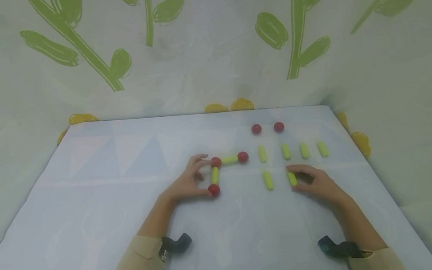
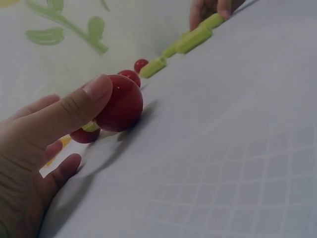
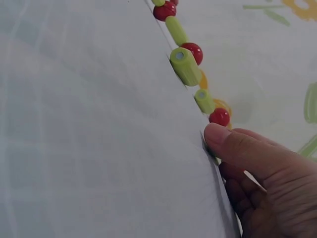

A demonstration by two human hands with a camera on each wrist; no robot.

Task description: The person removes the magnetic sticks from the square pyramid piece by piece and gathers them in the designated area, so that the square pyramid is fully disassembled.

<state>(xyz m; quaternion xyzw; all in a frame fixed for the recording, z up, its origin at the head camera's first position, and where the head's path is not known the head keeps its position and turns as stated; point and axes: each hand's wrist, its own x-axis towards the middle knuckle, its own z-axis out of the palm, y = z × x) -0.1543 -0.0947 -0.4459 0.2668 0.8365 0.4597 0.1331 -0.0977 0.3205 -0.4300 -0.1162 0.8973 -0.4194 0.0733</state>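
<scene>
My left hand (image 1: 186, 182) spans one side of an L-shaped piece built from three red balls and two yellow-green rods. Its thumb presses the near ball (image 1: 214, 190), while a finger reaches the corner ball (image 1: 216, 162); one rod (image 1: 215, 175) joins these two. From the corner, another rod (image 1: 230, 160) runs right to the third ball (image 1: 243, 157). On the right, my right hand (image 1: 319, 183) pinches a loose yellow-green rod (image 1: 292, 178) between thumb and finger; in the right wrist view the thumb mostly hides it. A grey disc shows in the end of a nearer rod (image 3: 185, 68).
Two loose red balls (image 1: 256, 129) lie towards the back edge of the white patterned tabletop (image 1: 102, 210). Several loose rods (image 1: 285, 151) lie in a row before them, and another rod (image 1: 268, 180) sits left of my right hand. A leaf-patterned cloth (image 1: 211, 63) surrounds the table.
</scene>
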